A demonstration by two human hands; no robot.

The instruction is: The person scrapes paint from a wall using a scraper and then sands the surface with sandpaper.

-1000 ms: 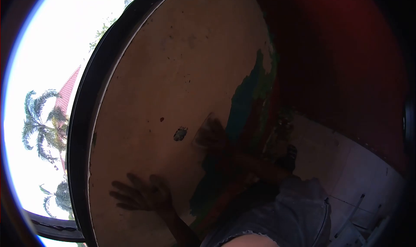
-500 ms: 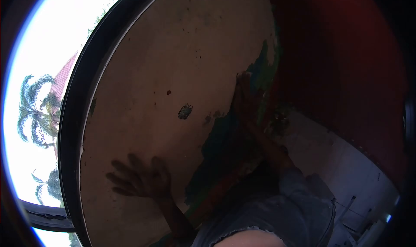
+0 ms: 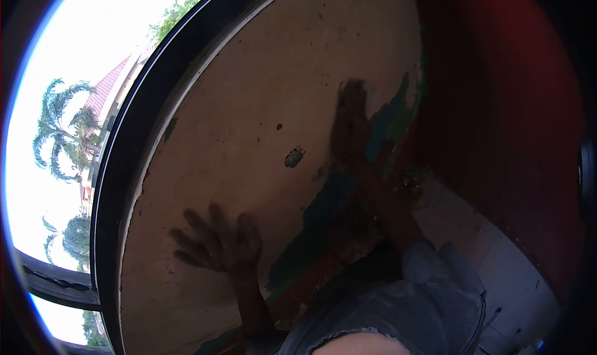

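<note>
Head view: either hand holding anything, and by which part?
Nothing is gripped. The left hand lies flat, fingers spread, on the bare tan wall surface. The right hand presses flat higher up, beside the peeling green and red paint. No tool shows.

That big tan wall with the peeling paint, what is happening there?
A person has both bare hands on the tan plastered wall surface. The left hand lies flat on it with fingers spread. The right hand reaches higher, flat against the wall at the edge of the remaining green and red paint patch. A small dark chipped spot sits between the hands. A black window frame borders the wall on the left.
</note>
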